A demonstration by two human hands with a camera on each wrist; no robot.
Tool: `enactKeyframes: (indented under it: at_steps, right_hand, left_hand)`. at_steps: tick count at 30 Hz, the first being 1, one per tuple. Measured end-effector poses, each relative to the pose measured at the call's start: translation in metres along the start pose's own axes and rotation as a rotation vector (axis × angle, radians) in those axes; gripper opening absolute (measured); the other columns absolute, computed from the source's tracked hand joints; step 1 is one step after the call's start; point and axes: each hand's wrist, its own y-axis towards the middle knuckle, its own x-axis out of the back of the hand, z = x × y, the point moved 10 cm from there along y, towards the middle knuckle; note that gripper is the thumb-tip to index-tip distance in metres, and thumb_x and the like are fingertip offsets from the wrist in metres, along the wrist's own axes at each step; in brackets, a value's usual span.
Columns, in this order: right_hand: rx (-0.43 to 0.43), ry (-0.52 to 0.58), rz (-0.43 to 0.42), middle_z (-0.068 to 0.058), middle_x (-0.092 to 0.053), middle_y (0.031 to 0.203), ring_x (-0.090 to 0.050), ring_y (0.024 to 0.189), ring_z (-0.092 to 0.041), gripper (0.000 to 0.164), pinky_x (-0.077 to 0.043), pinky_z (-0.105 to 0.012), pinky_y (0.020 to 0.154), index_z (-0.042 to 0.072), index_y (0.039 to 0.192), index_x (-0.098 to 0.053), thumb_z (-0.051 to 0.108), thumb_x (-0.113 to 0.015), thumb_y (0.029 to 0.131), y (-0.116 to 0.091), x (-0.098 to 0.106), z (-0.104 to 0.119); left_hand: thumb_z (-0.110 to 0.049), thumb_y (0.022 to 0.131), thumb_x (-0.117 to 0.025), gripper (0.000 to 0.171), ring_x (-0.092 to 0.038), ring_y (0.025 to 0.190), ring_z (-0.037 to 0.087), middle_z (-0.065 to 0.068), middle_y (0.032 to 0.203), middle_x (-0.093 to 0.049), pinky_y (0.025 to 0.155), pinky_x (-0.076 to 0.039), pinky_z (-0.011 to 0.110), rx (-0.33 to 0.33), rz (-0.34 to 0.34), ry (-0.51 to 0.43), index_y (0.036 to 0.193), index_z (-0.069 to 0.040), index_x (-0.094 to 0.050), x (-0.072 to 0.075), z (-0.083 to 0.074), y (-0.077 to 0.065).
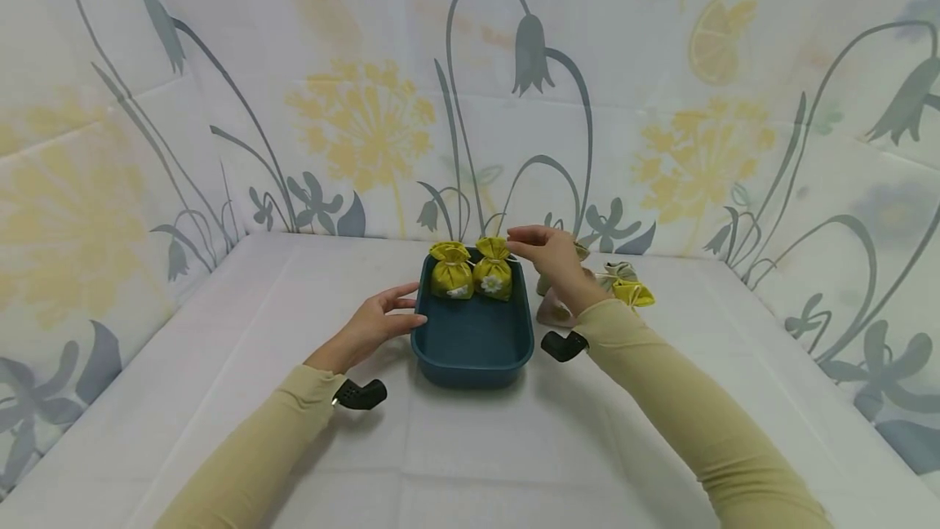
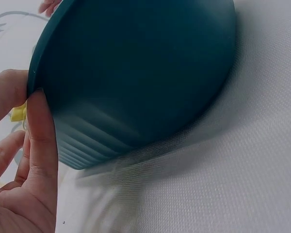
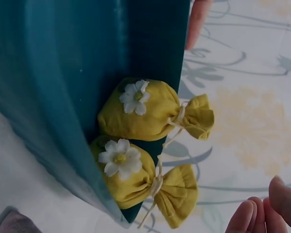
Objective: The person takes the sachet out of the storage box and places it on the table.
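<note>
White tabletop, pouches neck-up in tray

On my feed I count one teal tub. Inside it are two yellow drawstring pouches, bearing two white flowers, one apiece. Right of the tub I make out one more yellow pouch, one pinkish pouch and some greyish pouches, partly hidden, whose number I can't settle. Two hands, one left and one right, flank the tub, with two black wrist devices nearer me.
</note>
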Motion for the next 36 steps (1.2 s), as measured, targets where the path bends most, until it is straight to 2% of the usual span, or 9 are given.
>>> enactKeyframes:
  at_steps: [7, 16, 23, 26, 29, 33, 36]
  right_hand:
    - [0.014, -0.034, 0.012, -0.008, -0.062, 0.114, -0.056, 0.106, -0.020, 0.032, -0.040, -0.036, 0.098, 0.006, 0.116, -0.064, 0.019, -0.067, 0.087, 0.007, -0.012, 0.008]
    - [0.040, 0.008, 0.019, -0.011, -0.062, 0.113, -0.056, 0.104, -0.022, 0.029, -0.043, -0.034, 0.095, 0.003, 0.114, -0.065, 0.015, -0.066, 0.088, 0.019, -0.025, 0.012]
    - [0.021, 0.019, 0.015, -0.014, -0.061, 0.113, -0.055, 0.107, -0.025, 0.030, -0.043, -0.038, 0.095, 0.000, 0.114, -0.064, 0.013, -0.067, 0.087, 0.027, -0.036, 0.012]
    - [0.011, 0.045, 0.021, -0.015, -0.061, 0.114, -0.054, 0.107, -0.026, 0.030, -0.043, -0.038, 0.095, 0.000, 0.115, -0.064, 0.012, -0.066, 0.087, 0.031, -0.041, 0.010]
    - [0.005, 0.054, 0.024, -0.016, -0.061, 0.113, -0.055, 0.106, -0.027, 0.029, -0.043, -0.039, 0.095, 0.000, 0.114, -0.064, 0.011, -0.066, 0.087, 0.035, -0.045, 0.009]
    - [-0.009, 0.030, 0.034, -0.015, -0.060, 0.112, -0.056, 0.104, -0.028, 0.030, -0.043, -0.039, 0.094, -0.001, 0.113, -0.064, 0.012, -0.067, 0.086, 0.039, -0.052, 0.004]
    - [-0.018, -0.013, 0.038, -0.015, -0.059, 0.114, -0.054, 0.106, -0.027, 0.032, -0.044, -0.037, 0.093, -0.002, 0.115, -0.063, 0.013, -0.068, 0.086, 0.041, -0.057, 0.001]
  left_hand:
    - [-0.008, 0.086, -0.067, 0.068, -0.047, 0.118, 0.032, 0.023, 0.135, -0.040, 0.094, -0.043, 0.041, 0.000, -0.008, 0.007, 0.145, -0.009, -0.033, 0.001, 0.001, 0.000]
    - [-0.011, 0.085, -0.069, 0.069, -0.048, 0.117, 0.031, 0.022, 0.134, -0.041, 0.094, -0.044, 0.040, 0.010, -0.019, 0.005, 0.144, -0.009, -0.035, 0.002, 0.002, 0.000]
    - [-0.011, 0.084, -0.070, 0.070, -0.049, 0.115, 0.030, 0.020, 0.134, -0.041, 0.092, -0.045, 0.040, 0.015, -0.031, -0.002, 0.144, -0.013, -0.035, 0.010, 0.024, 0.018]
    - [-0.011, 0.084, -0.070, 0.070, -0.049, 0.116, 0.030, 0.020, 0.134, -0.041, 0.093, -0.045, 0.040, 0.014, -0.033, 0.005, 0.144, -0.013, -0.035, 0.009, 0.021, 0.016]
    - [-0.010, 0.085, -0.069, 0.070, -0.047, 0.118, 0.032, 0.021, 0.135, -0.041, 0.094, -0.044, 0.041, 0.011, -0.024, 0.008, 0.145, -0.011, -0.034, 0.006, 0.012, 0.009]
    - [-0.009, 0.086, -0.068, 0.069, -0.046, 0.119, 0.033, 0.024, 0.135, -0.040, 0.094, -0.043, 0.042, -0.002, -0.014, 0.016, 0.145, -0.007, -0.032, 0.002, 0.002, 0.002]
    - [-0.010, 0.085, -0.068, 0.069, -0.046, 0.119, 0.033, 0.022, 0.135, -0.040, 0.095, -0.043, 0.042, 0.002, -0.018, 0.012, 0.145, -0.009, -0.033, 0.004, 0.009, 0.007]
